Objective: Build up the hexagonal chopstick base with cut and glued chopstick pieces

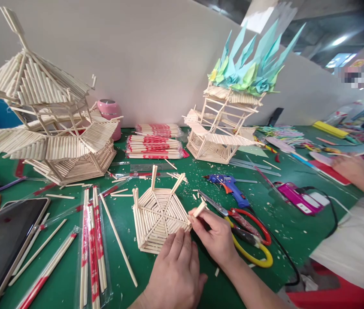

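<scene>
Head view: green table (125, 225), catalogued from one landmark, the stick base.
Stick base: hexagonal panel (158, 214) of pale sticks laid in wedges, flat on the table in front of the person.
Corner posts: upright sticks (153, 178), at far and left corners of the base.
Right hand: just beside the base's right corner (216, 236); thumb and fingers pinch a short post (200, 209).
Left hand: at the base's near edge (177, 268); palm down, fingers extended on the panel, closed around nothing visible.
Post to base: held at the right corner, base to its left; long axis leaning up and rightward, away from the panel's centre. Right hand nearer the post. Foot hidden by fingers; contact cannot be told.
Glue gun: blue (232, 189), beyond the base, to its right.
Hand tools: red and yellow handles (248, 237), right of the base.
Wrapped sticks: red-and-clear sleeves (94, 240), left of the base.
Stick pavilions: one beyond the base to the left (72, 150), one beyond to the right, paper-topped.
Co-worker's hand: well right of the base (349, 167).
</scene>
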Demonstrator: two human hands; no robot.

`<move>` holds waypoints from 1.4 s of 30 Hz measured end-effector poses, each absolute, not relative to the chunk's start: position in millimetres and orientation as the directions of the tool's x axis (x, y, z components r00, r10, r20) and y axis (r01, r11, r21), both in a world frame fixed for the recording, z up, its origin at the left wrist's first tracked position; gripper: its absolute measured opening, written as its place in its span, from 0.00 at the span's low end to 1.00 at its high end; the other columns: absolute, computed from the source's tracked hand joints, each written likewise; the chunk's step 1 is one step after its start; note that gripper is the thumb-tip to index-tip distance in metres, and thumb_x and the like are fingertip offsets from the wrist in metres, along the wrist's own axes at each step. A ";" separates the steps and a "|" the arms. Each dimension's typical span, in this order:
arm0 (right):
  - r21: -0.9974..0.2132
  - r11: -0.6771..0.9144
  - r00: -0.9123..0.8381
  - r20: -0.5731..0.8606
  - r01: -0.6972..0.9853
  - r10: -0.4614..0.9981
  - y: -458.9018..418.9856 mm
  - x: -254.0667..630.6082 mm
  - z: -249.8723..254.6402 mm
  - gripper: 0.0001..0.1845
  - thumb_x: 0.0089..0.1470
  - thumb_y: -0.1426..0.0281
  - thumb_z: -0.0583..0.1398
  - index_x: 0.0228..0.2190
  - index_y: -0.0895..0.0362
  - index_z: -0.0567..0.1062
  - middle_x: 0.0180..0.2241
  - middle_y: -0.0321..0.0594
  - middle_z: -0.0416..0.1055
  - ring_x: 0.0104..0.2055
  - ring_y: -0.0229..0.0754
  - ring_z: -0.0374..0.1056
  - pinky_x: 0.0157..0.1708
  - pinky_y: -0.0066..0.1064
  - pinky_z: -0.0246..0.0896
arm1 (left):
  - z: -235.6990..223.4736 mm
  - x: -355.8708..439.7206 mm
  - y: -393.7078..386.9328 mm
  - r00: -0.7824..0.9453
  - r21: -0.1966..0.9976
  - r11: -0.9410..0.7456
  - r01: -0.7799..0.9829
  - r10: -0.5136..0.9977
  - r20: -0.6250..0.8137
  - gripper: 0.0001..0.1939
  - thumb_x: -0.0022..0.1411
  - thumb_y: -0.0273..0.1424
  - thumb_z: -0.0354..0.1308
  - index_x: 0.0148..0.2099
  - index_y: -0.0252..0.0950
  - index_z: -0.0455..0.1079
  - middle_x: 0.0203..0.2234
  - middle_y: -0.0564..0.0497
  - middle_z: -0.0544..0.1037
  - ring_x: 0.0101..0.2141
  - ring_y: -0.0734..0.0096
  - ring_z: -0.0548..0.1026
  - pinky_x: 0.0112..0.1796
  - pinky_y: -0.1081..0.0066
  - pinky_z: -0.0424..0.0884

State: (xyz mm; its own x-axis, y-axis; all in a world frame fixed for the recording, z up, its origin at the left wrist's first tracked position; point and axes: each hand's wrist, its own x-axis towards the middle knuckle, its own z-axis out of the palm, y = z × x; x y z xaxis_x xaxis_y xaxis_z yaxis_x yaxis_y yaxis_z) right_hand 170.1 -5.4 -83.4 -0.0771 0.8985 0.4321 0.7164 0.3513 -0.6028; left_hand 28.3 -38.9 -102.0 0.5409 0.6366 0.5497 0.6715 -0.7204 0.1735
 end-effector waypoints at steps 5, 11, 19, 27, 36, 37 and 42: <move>-0.599 0.353 -0.080 0.432 0.718 0.898 -5.8 170.2 -84.1 0.08 0.54 0.71 0.54 0.27 0.56 0.73 0.21 0.37 0.70 0.27 0.41 0.70 0.29 0.28 0.66 | -98.2 28.9 -38.2 0.517 0.175 -0.712 0.680 0.635 0.575 0.20 0.59 0.40 0.48 0.39 0.30 0.73 0.38 0.44 0.79 0.41 0.59 0.74 0.41 0.66 0.69; -0.593 0.355 -0.082 0.436 0.723 0.896 -4.8 169.1 -83.6 0.09 0.54 0.71 0.54 0.27 0.56 0.73 0.20 0.37 0.70 0.27 0.41 0.70 0.29 0.28 0.66 | -101.0 27.8 -39.7 0.561 0.172 -0.720 0.672 0.647 0.517 0.20 0.58 0.40 0.50 0.41 0.29 0.72 0.40 0.42 0.78 0.44 0.59 0.72 0.44 0.64 0.67; -0.594 0.364 -0.086 0.442 0.717 0.893 -5.2 169.6 -84.6 0.07 0.54 0.72 0.54 0.28 0.56 0.72 0.20 0.37 0.69 0.26 0.40 0.69 0.29 0.28 0.65 | -99.2 27.4 -37.9 0.533 0.165 -0.713 0.681 0.637 0.557 0.20 0.59 0.41 0.49 0.39 0.30 0.73 0.39 0.43 0.79 0.41 0.60 0.74 0.41 0.66 0.68; -0.601 0.366 -0.090 0.438 0.710 0.894 -5.4 169.6 -84.6 0.08 0.54 0.72 0.54 0.28 0.56 0.72 0.20 0.36 0.69 0.27 0.41 0.69 0.30 0.29 0.65 | -98.6 30.1 -35.6 0.489 0.147 -0.710 0.688 0.604 0.629 0.20 0.59 0.41 0.47 0.36 0.30 0.74 0.35 0.44 0.80 0.38 0.61 0.75 0.39 0.66 0.68; -0.613 0.374 -0.095 0.438 0.696 0.894 -5.3 170.4 -85.9 0.07 0.54 0.72 0.54 0.28 0.56 0.72 0.20 0.35 0.67 0.26 0.39 0.69 0.28 0.26 0.65 | -113.4 31.1 -33.4 0.496 0.077 -0.719 0.691 0.549 0.673 0.21 0.59 0.43 0.47 0.36 0.32 0.73 0.34 0.46 0.80 0.37 0.63 0.75 0.37 0.68 0.68; -0.613 0.374 -0.095 0.437 0.696 0.894 -5.2 170.3 -85.9 0.07 0.54 0.72 0.54 0.27 0.56 0.71 0.20 0.35 0.67 0.26 0.39 0.69 0.28 0.26 0.64 | -115.4 30.7 -33.3 0.507 0.068 -0.721 0.690 0.548 0.666 0.21 0.58 0.44 0.47 0.37 0.32 0.73 0.35 0.47 0.80 0.38 0.64 0.75 0.38 0.68 0.68; -0.618 0.376 -0.104 0.430 0.690 0.897 -5.1 170.5 -85.1 0.07 0.55 0.73 0.54 0.28 0.56 0.71 0.20 0.35 0.67 0.28 0.40 0.69 0.30 0.26 0.64 | -120.3 29.8 -32.5 0.519 0.053 -0.726 0.686 0.538 0.664 0.22 0.58 0.44 0.47 0.39 0.32 0.72 0.37 0.47 0.79 0.39 0.64 0.74 0.39 0.69 0.67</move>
